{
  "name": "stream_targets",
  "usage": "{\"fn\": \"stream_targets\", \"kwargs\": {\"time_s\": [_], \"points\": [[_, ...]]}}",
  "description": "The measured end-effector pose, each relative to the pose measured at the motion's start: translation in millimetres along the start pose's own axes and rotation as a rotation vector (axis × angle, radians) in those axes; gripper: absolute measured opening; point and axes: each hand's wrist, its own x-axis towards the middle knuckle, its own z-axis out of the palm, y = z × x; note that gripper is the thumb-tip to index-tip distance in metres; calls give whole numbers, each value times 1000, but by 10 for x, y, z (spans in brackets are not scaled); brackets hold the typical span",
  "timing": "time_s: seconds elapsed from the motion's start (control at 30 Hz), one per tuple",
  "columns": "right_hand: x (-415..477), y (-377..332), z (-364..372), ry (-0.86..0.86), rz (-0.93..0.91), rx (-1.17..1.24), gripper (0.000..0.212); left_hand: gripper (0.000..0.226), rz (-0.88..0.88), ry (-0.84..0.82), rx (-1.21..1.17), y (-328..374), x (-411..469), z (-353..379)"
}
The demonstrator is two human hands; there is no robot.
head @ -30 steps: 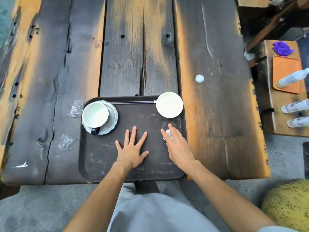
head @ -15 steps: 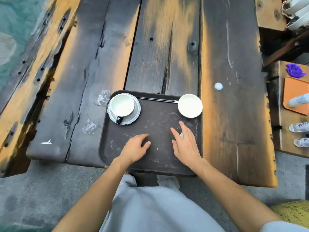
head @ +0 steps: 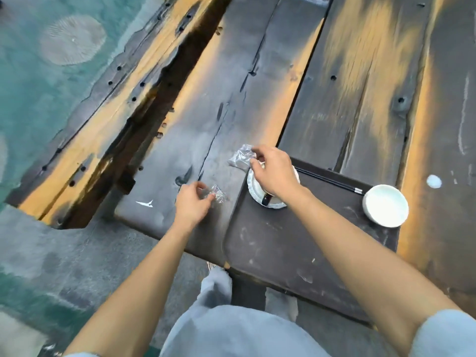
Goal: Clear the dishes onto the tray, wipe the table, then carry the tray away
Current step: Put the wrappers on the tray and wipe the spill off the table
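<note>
- Pinching the near wrapper (head: 219,195) on the worktop (head: 257,86), our left hand (head: 192,205) sits just left of the tray (head: 283,249).
- Our right hand (head: 276,174) pinches the far wrapper (head: 240,158) beside the tray's far-left corner, reaching over the saucer (head: 254,189).
- On the tray we see chopsticks (head: 329,180) along the far edge, pointing at a bowl (head: 385,205) on its right.

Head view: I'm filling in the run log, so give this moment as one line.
phase: clearing litter | left hand: pinches near wrapper | right hand: pinches far wrapper | tray: holds saucer, chopsticks, bowl
</note>
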Motion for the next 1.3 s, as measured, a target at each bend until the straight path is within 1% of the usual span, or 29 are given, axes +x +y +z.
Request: {"fn": "stream_targets", "kwargs": {"time_s": [0.13,0.2,0.3,0.43,0.5,0.57,0.67,0.77,0.87,0.9,0.97,1.0,1.1,1.13,1.2,1.3], "points": [[583,-15,180,-202,26,-257,40,67,-62,-133,37,-72,228,54],[781,-10,283,-290,18,-358,42,71,-61,-153,62,-107,276,114],[946,19,392,-367,39,-439,42,59,-8,-133,82,-156,313,202],[1004,5,462,-382,35,-517,51,30,20,-113,96,-183,350,203],[1017,-4,493,-367,2,-563,44,21,2,-98,69,-187,344,161],[1043,3,502,-348,5,-562,36,18,-17,-92,21,-200,326,117],[1039,-12,461,-330,71,-459,31,14,-35,-85,-102,-231,288,52],[923,-71,386,-257,120,-297,22,19,-41,-92,-186,-241,220,4],[637,-158,257,-116,207,-34,7,25,-19,-123,-211,-213,88,4],[519,-182,208,-76,244,69,6,25,-10,-135,-224,-211,43,17],[216,-203,100,-23,304,275,7,15,0,-163,-250,-194,-69,46],[45,-194,45,-9,325,365,7,8,13,-170,-248,-186,-130,60],[-508,-101,-76,2,369,590,12,18,67,-160,-191,-156,-303,143],[-695,-41,-100,15,385,625,13,18,94,-158,-167,-139,-363,181],[-1046,102,-116,43,431,646,8,18,161,-168,-97,-102,-492,276],[-1450,327,-60,44,536,660,5,21,240,-209,25,-60,-634,437]]}}
